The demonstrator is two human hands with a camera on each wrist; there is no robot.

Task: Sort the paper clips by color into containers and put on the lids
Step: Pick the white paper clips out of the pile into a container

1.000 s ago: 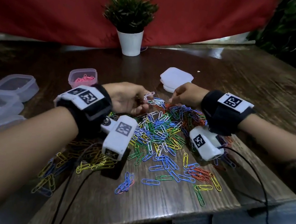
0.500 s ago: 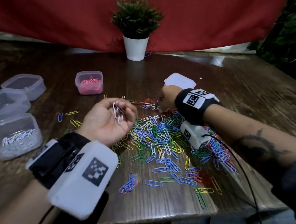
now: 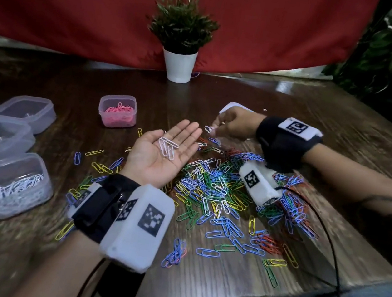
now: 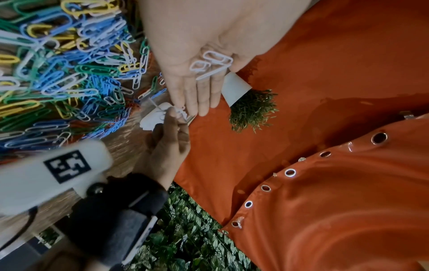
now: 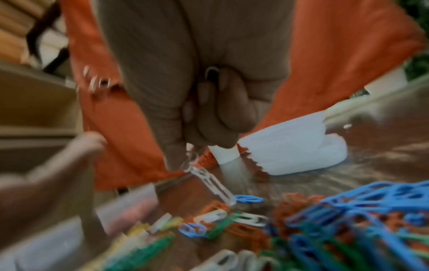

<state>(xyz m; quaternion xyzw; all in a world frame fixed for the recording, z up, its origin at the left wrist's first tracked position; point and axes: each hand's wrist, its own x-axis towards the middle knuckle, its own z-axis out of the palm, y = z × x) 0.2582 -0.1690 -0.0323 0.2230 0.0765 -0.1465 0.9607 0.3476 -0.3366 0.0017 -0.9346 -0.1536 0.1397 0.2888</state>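
Palm of left hand (image 3: 164, 153) now lying flat and open, carrying white clips (image 3: 168, 146); half a second ago its fingers were curling. Right hand (image 3: 234, 123) is pinching another white clip (image 3: 208, 128) beside it. I'm expecting a transfer, then white container (image 3: 10, 185) on tabletop (image 3: 209, 282).

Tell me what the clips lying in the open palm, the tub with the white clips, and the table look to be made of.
White clips: probably wire with a matte white coating; thin bent loops, no bare metal showing.
Tub: translucent, frosted-looking plastic; the clips inside show through its wall.
Table: wood or wood-look surface, dark brown, grain lines, slight sheen.
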